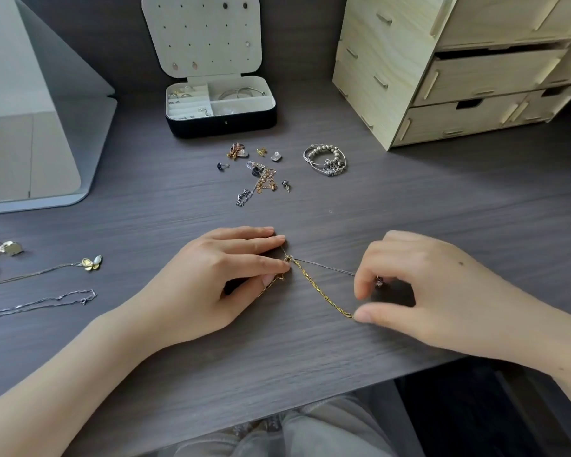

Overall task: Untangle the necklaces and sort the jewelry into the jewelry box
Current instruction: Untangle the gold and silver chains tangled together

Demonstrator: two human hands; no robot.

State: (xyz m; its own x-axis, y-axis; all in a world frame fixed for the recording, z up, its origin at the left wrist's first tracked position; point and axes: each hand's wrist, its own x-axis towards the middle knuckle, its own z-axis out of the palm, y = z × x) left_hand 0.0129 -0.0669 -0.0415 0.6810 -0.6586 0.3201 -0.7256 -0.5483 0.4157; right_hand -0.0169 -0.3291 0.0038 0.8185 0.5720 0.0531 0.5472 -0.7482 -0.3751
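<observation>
A gold chain [320, 290] and a thin silver chain [327, 267] lie tangled at a knot [289, 258] on the dark table. My left hand [218, 275] pinches the gold chain's end by the knot between thumb and fingertip. My right hand [419, 285] pinches the other ends, the thumb on the gold chain, the fingers curled over the silver one. The black jewelry box [221, 123] stands open at the back, with rings, bangles and earrings in it.
Loose earrings and small chains [261, 176] lie behind my hands, and silver bangles [325, 159] to their right. Two straightened necklaces [47, 300] and pendants [0, 250] lie at left. A wooden drawer unit [459, 67] stands back right, a grey stand [30, 127] back left.
</observation>
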